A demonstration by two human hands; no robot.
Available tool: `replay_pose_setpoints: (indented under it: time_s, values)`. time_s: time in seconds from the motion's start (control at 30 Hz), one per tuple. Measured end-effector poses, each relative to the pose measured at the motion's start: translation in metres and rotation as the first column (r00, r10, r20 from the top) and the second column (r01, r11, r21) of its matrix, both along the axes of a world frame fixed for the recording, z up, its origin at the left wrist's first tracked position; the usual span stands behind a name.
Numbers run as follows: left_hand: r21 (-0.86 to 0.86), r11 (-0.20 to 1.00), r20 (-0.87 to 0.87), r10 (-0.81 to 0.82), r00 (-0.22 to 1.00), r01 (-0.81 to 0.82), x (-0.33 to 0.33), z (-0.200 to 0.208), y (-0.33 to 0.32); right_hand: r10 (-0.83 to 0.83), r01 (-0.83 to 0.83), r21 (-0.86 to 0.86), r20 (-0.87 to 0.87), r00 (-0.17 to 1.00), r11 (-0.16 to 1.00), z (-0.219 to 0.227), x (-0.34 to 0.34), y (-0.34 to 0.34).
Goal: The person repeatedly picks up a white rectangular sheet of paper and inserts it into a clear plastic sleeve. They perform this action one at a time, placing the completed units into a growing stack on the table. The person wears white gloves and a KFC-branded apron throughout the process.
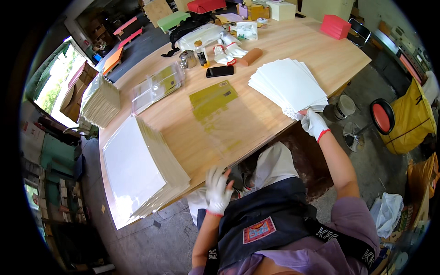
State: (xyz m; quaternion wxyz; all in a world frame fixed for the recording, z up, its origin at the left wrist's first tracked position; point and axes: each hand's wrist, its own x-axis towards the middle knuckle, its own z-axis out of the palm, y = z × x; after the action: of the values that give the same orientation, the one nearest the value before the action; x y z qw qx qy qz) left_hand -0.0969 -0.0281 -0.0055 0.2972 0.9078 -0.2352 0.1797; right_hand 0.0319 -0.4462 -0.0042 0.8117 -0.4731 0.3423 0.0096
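Note:
My right hand [314,124], in a white glove with a red cuff, pinches the near corner of a fanned stack of white sheets [291,85] at the table's right edge. My left hand [218,191], gloved the same way, hovers by the table's front edge, fingers apart and holding nothing. On the tabletop ahead lies a clear plastic sleeve [213,101] with an olive-green printed part. Left of it stands a tall stack of white sheets in clear plastic [135,160], its layers leaning at the side.
Farther back are a bundle of packed sleeves [158,87], a black phone [220,71], a bottle [201,53], a metal jar [187,59] and spare gloves [224,54]. Another stack [99,101] stands at the left edge. A stool [382,116] and yellow sack [410,120] are right of the table.

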Motion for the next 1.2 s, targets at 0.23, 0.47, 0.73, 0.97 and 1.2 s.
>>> replay_pose_setpoints:
  time_s: [0.23, 0.47, 0.73, 0.97, 1.2]
  values:
    - [0.362, 0.932, 0.0, 0.027, 1.0, -0.025, 0.098, -0.011, -0.034, -0.052, 0.058, 0.204, -0.036, 0.998, 0.977, 0.001, 0.033, -0.017]
    - [0.482, 0.858, -0.047, 0.231, 0.972, -0.18, 0.113, 0.008, -0.022, 0.096, -0.09, 0.129, -0.046, 0.994, 0.988, 0.02, -0.024, 0.024]
    - [0.474, 0.848, -0.125, 0.33, 0.936, -0.235, 0.121, 0.005, -0.023, -0.095, 0.081, 0.05, 0.46, 0.883, 0.995, -0.026, -0.062, -0.044]
    - [0.295, 0.913, -0.18, 0.344, 0.921, -0.283, 0.117, -0.009, -0.007, 0.428, -0.461, 0.028, 0.322, 0.844, 0.887, 0.049, -0.118, 0.014]
    - [0.186, 0.93, -0.152, 0.346, 0.926, -0.317, 0.113, 0.002, -0.002, 0.241, -0.338, 0.254, 0.348, 0.906, 0.906, -0.019, -0.118, 0.048]
